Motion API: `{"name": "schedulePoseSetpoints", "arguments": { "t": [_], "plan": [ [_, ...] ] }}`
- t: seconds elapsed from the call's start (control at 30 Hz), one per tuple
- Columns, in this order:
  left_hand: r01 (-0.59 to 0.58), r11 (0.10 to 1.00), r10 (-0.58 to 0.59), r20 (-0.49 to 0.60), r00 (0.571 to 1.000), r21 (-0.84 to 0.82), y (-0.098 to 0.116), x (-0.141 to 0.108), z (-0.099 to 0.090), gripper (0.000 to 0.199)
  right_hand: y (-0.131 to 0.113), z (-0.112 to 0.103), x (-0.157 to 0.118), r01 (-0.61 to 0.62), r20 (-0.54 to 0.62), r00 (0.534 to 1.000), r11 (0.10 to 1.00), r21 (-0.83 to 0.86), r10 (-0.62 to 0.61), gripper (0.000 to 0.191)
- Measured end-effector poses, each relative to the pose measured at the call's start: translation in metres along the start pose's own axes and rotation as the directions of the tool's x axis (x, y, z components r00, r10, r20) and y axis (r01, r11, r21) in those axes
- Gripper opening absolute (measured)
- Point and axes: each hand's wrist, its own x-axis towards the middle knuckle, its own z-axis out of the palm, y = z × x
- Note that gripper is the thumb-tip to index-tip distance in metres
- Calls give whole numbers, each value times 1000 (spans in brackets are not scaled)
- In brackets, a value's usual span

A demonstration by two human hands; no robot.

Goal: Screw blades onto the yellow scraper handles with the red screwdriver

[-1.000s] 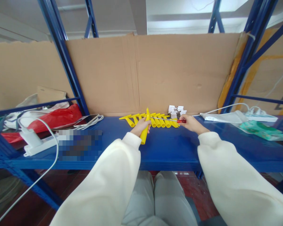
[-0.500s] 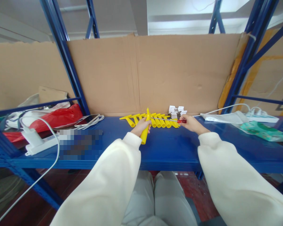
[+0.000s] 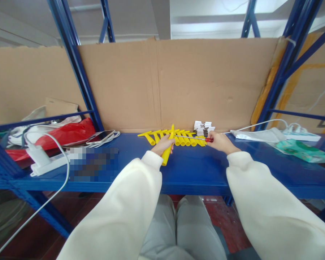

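My left hand (image 3: 164,145) is closed around a yellow T-shaped plastic handle (image 3: 166,156), whose wide tubular end points down toward me. In my right hand (image 3: 219,141) is a screwdriver (image 3: 209,140) with a red handle, the fingers wrapped on its grip. Its thin metal shaft runs left to the upper part of the yellow piece; whether the tip touches a screw is too small to tell. Behind my hands, several more yellow T-shaped handles (image 3: 186,142) lie in a row on the blue shelf (image 3: 195,169).
White and black clip-like parts (image 3: 203,127) are stacked behind the row, against the cardboard panel (image 3: 206,83). Leftward sit a power strip (image 3: 48,163), a phone (image 3: 104,138) and a red bag (image 3: 73,135). A green packet (image 3: 303,151) and a white pouch (image 3: 260,134) lie to the right.
Almost nothing differs. The upper end of the yellow handle has shifted slightly right, and the view has moved a little. Both hands keep their grips.
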Motion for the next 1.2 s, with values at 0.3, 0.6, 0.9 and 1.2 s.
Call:
{"name": "schedulePoseSetpoints", "arguments": {
  "t": [0.3,0.6,0.9,1.2],
  "plan": [
    [-16,1000,16,-1,1000,-8,-6,5,-1,27,2,3,1,28,-27,999,999,-15,-29,13],
    [-12,1000,12,-6,1000,6,-6,5,-1,26,-13,-7,-2,12,18,1000,983,-182,-9,13],
    [-18,1000,18,-10,1000,8,-9,8,-1,22,-16,-5,-3,-86,42,995,981,-172,94,25],
    [-19,1000,19,-3,1000,8,-7,7,-1,24,-19,-9,-4,-127,46,990,976,-175,136,18]
  ]
}}
